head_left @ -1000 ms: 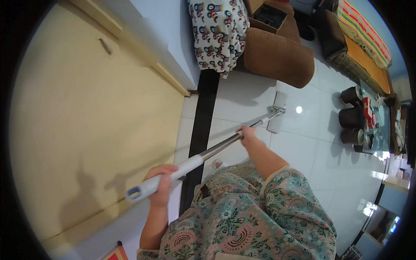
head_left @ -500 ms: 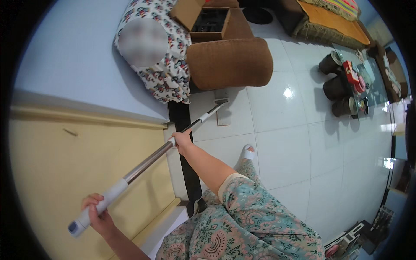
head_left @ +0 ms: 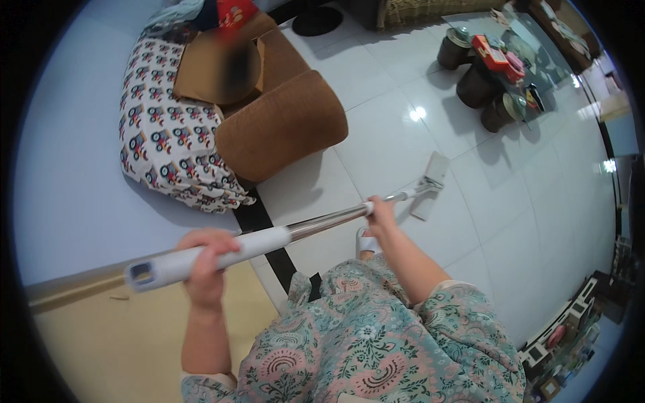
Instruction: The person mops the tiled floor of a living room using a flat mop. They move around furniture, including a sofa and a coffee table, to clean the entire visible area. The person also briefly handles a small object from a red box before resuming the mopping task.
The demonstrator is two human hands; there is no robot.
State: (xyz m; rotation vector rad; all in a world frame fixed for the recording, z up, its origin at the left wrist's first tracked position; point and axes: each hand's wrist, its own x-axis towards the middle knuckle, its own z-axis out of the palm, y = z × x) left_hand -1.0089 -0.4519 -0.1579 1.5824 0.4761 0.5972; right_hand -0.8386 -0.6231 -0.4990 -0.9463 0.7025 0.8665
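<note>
Now our mop head (head_left: 436, 168) has swung out from the brown sofa arm (head_left: 285, 127) (11 o'clock) to approx. 1 o'clock, so we're covering a diff. patch of white floor (head_left: 510, 221). Our L hand (head_left: 207, 254) grips the white handle (head_left: 263, 247), R hand (head_left: 382, 216) the silver pole (head_left: 330, 223). Glossy underfoot w/ black strip (head_left: 282, 267); glass table (head_left: 549, 79) 1–2 o'clock.

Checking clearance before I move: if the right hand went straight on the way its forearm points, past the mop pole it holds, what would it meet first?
Most likely the rounded brown armrest, ahead and to the left; depth is unclear, so the right hand might pass above it.
</note>
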